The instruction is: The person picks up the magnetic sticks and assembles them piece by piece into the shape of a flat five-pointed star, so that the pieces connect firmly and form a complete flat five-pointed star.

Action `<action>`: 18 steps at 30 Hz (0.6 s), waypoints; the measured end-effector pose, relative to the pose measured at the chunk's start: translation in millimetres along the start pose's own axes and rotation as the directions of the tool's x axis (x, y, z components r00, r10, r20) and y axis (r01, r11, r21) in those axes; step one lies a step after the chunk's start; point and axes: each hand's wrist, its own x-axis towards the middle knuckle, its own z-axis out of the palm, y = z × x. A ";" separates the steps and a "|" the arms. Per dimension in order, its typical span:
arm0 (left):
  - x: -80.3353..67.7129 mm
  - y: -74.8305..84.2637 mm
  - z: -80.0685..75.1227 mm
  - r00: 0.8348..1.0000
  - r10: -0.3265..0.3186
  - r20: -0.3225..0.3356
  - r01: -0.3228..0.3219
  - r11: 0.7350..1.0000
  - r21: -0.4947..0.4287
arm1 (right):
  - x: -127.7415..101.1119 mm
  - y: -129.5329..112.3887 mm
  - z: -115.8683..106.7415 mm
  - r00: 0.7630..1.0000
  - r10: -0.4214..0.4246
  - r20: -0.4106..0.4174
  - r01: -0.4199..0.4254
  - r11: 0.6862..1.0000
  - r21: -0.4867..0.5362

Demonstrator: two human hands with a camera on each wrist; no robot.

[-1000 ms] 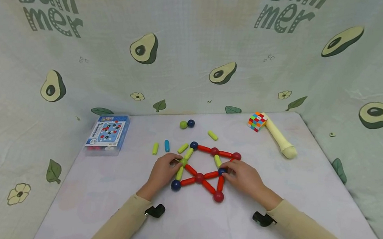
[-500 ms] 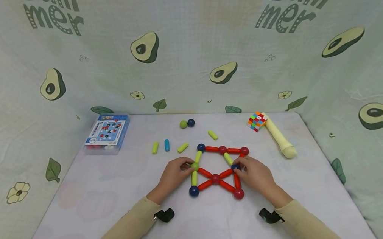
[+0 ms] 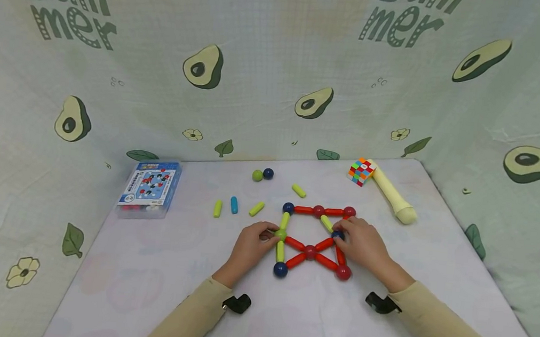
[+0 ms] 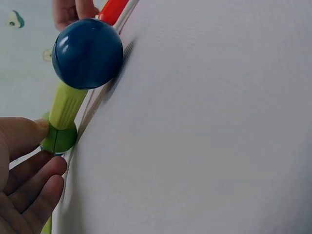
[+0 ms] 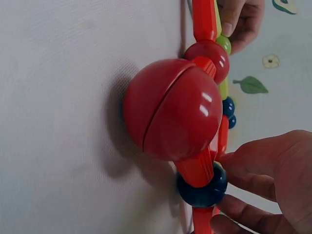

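A flat frame of balls and rods lies on the table, joined around a red ball by several red rods. At its left side my left hand pinches a green ball between thumb and fingers. My right hand pinches a dark blue ball on the right side, partly covering it in the head view. Nearest me are a dark blue ball and a red ball at the front corners. Beside my right fingers, a yellow-green rod slants from the back red ball towards the gripped blue ball.
Loose yellow-green rods and a blue rod lie left of and behind the frame. Further back sit a green ball and a blue ball. A plastic box stands left; a puzzle cube and pale-yellow stick lie back right.
Both hands have shifted the whole frame to the right and turned it slightly, mostly in the first half second. Their grips look unchanged, and the loose pieces stayed put.
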 end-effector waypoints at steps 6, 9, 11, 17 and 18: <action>-0.8 -6.6 -7.1 0.999 -0.001 -0.036 0.002 1.000 0.030 | 4.0 -11.4 7.1 0.997 -0.069 -0.034 0.072 0.995 0.067; -0.3 -11.7 -12.2 0.998 -0.016 -0.061 0.018 0.999 0.034 | 6.8 -19.4 11.5 0.995 -0.095 -0.020 0.097 0.987 0.125; 0.7 -15.9 -15.8 0.996 -0.023 -0.083 0.026 0.999 0.034 | 9.1 -24.7 14.3 0.994 -0.107 -0.008 0.107 0.981 0.162; 5.1 -29.2 -24.1 0.985 -0.048 -0.167 0.062 0.995 0.080 | 15.4 -42.4 19.8 0.987 -0.155 0.034 0.138 0.946 0.295; 6.1 -30.2 -25.5 0.982 -0.044 -0.183 0.061 0.994 0.089 | 16.7 -45.9 20.5 0.986 -0.162 0.043 0.140 0.937 0.320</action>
